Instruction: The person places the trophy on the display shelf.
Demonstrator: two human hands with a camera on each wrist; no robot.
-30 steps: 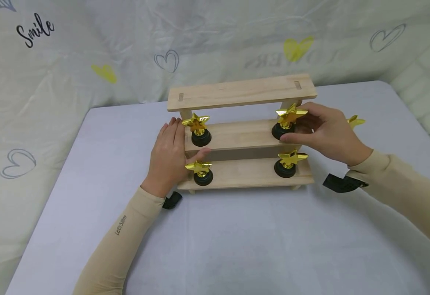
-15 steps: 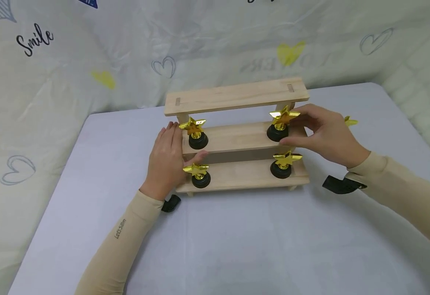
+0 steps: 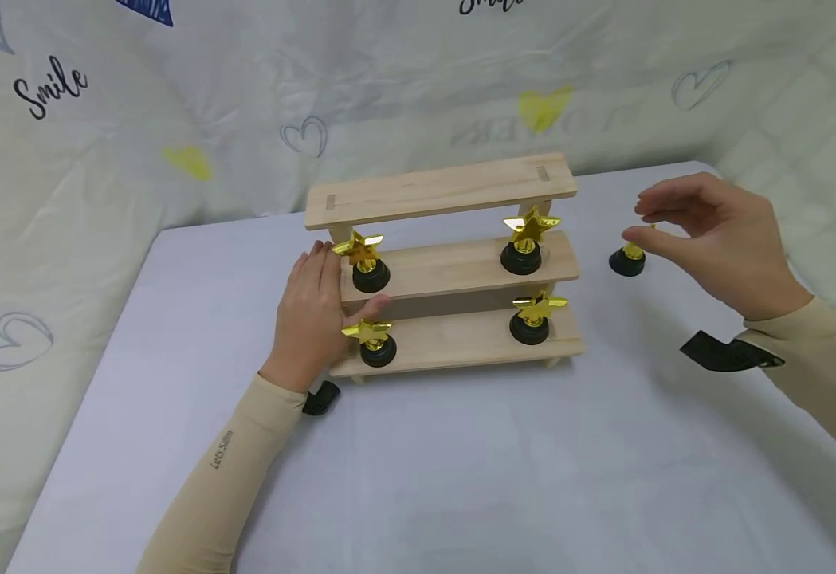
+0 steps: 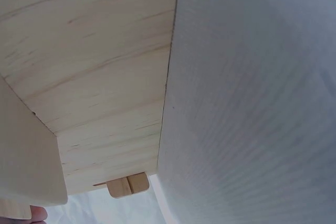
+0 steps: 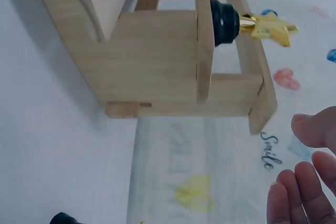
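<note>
A three-tier wooden stand (image 3: 453,187) carries small gold star trophies with black bases. One trophy (image 3: 370,276) is at the middle tier's left end and another (image 3: 521,257) at its right. Below them stand a left trophy (image 3: 378,351) and a right trophy (image 3: 530,328) on the lowest tier. My left hand (image 3: 312,311) lies along the stand's left side, fingers straight, thumb over the front. Off to the right, my right hand (image 3: 729,247) holds nothing, fingers and thumb apart. It partly hides a trophy (image 3: 627,262) standing on the table; in the right wrist view the fingers (image 5: 310,190) are bare.
A white cloth covers the table (image 3: 475,462). Behind it hangs a pale sheet (image 3: 403,72) printed with hearts and words. In the left wrist view, the stand's wooden side (image 4: 105,77) fills much of the picture.
My right hand has let go of the trophy at the middle tier's right end and moved right, towards the trophy on the table. My left hand has stayed against the stand.
</note>
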